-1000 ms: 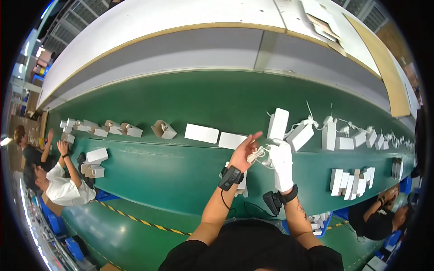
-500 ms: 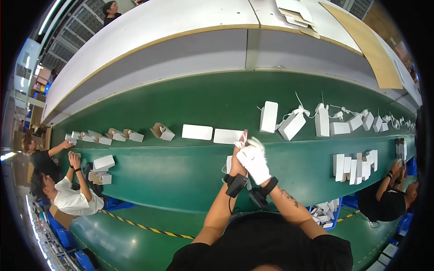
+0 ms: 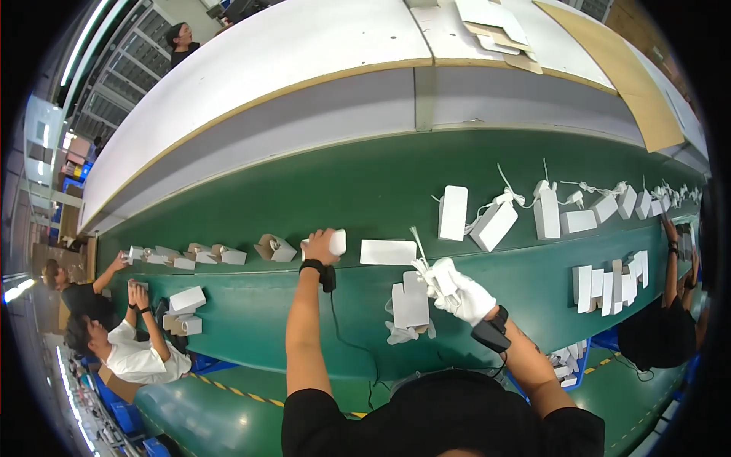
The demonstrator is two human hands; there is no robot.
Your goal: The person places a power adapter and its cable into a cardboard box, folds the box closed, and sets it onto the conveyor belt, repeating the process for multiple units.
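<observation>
Head | left hand grips white box (closed); right hand holds cable

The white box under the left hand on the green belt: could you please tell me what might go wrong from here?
The left hand grips the white box only at one end, so it may slip or tip. The gloved right hand holds a bundled white cable with a loose end that could snag the flat white box beside it.

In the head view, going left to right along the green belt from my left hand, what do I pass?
left hand on a white box → flat white box → right hand holding a white cable bundle → upright white box → tilted white box
</observation>
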